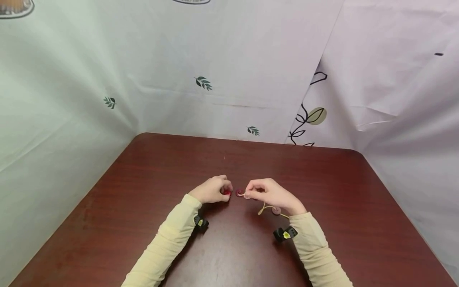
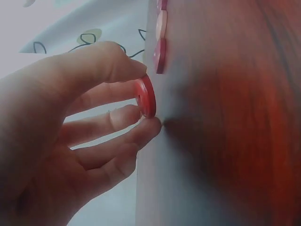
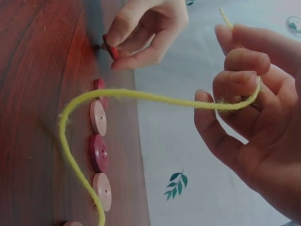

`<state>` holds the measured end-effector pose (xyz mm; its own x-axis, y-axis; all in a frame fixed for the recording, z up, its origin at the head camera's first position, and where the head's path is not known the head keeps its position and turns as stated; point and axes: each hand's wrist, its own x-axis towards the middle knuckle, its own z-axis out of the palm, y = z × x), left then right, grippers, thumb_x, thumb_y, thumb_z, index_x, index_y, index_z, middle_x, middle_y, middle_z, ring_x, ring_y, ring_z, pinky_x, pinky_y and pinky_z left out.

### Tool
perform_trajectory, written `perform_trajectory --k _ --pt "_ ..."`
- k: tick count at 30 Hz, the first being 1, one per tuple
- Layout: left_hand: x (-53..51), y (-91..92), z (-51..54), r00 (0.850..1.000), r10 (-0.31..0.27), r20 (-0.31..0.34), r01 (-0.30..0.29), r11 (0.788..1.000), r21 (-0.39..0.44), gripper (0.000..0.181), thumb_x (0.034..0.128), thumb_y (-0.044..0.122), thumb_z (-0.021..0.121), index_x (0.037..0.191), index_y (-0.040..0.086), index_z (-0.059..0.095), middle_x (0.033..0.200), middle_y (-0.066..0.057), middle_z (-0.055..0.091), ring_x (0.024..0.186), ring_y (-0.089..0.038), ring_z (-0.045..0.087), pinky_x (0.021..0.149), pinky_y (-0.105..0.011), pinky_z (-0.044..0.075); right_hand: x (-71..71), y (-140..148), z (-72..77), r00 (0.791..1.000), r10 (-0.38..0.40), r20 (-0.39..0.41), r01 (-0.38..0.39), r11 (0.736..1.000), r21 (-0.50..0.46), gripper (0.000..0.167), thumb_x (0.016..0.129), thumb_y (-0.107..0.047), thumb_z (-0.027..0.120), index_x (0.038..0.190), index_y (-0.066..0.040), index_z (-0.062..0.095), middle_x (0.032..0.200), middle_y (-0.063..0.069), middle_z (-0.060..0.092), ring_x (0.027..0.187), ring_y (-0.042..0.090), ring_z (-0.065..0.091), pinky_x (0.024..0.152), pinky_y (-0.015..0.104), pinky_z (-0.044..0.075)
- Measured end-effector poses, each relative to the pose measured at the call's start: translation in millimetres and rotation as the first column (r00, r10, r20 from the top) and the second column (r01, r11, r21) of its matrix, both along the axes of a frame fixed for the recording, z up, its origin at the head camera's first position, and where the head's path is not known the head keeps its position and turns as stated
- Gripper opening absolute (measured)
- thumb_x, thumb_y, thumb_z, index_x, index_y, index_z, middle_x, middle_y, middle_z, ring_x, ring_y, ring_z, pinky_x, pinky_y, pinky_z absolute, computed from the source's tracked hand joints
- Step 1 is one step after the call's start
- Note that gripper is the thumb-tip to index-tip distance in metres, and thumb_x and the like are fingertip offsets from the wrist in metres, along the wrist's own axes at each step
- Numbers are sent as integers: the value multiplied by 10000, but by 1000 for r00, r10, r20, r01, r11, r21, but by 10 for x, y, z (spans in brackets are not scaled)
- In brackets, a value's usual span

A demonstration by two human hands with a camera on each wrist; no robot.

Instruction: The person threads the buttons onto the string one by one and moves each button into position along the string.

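A red button (image 2: 148, 96) is pinched between the thumb and fingers of my left hand (image 1: 214, 189), just over the table; the right wrist view shows it tilted on edge. My right hand (image 1: 274, 195) pinches the end of a yellow string (image 3: 160, 97) between thumb and index finger, and the string loops past its other fingers and down to the table. Beside it lie several buttons in a row: a dark pink one (image 3: 99, 153), a pale pink one (image 3: 98, 117) and another pale one (image 3: 102, 191).
The brown table (image 1: 161, 159) reaches to white cloth (image 1: 172, 99) with leaf prints behind and at both sides. A pale button (image 1: 276, 210) lies by the string under my right wrist. Both wrists carry small black cameras.
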<state>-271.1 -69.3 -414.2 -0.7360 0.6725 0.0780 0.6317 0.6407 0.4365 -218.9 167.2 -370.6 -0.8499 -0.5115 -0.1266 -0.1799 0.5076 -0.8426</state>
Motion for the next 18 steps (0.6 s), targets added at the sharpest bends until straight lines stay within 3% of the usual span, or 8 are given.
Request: perform_trajectory --k 4,11,18 --pt "5 6 29 1000 -24 -3 24 1000 7 151 792 103 697 943 98 708 869 -23 591 734 -107 539 667 -187 442 13 6 1 999 -12 42 12 1000 3 229 918 -299 653 974 -77 646 646 -54 399 373 122 216 320 237 227" --pt "12 11 97 997 -50 -55 50 999 6 182 816 103 672 995 96 708 876 -12 666 752 -129 562 686 -202 447 6 11 19 1000 -4 18 4 1000 14 178 933 -252 634 971 -79 657 621 -44 355 345 118 245 319 233 258" --pt "31 14 144 989 -100 -112 105 993 46 155 837 96 666 982 99 720 831 -15 632 726 -147 558 670 -193 429 -6 21 -6 1000 -10 29 10 1000 14 191 931 -264 637 973 -78 655 647 -41 388 340 124 259 317 233 267"
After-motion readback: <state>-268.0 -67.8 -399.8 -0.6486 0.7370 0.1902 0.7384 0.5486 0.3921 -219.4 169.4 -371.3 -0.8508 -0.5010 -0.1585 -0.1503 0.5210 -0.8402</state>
